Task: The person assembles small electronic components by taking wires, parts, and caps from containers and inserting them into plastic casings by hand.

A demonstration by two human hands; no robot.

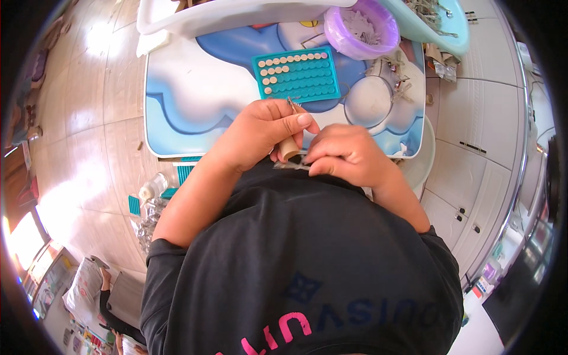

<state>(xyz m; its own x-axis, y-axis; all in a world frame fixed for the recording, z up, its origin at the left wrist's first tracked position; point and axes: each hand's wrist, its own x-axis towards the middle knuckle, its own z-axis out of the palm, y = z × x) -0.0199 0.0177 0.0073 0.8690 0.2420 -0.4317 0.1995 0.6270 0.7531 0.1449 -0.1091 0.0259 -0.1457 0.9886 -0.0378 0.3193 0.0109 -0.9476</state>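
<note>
My left hand (260, 127) is closed around a short tan cylinder (289, 148), its round end turned toward me. A thin pointed metal piece (292, 105) sticks up between the same hand's fingers; its kind is unclear. Close beside it, my right hand (349, 155) pinches a thin greyish strip (290, 167) just below the cylinder's end. Beyond both hands lies a teal tray (338, 89) with rows of round hollows. Small round tan pieces (286, 69) fill its top row and the left part of the lower rows.
The table (171, 77) has a blue and white cloud pattern. A lined purple basin (393, 44) with grey scraps stands at the back right, near a pale blue tub (458, 35) holding strips. A white bin (195, 21) runs along the back. A clear bottle (155, 185) is at lower left.
</note>
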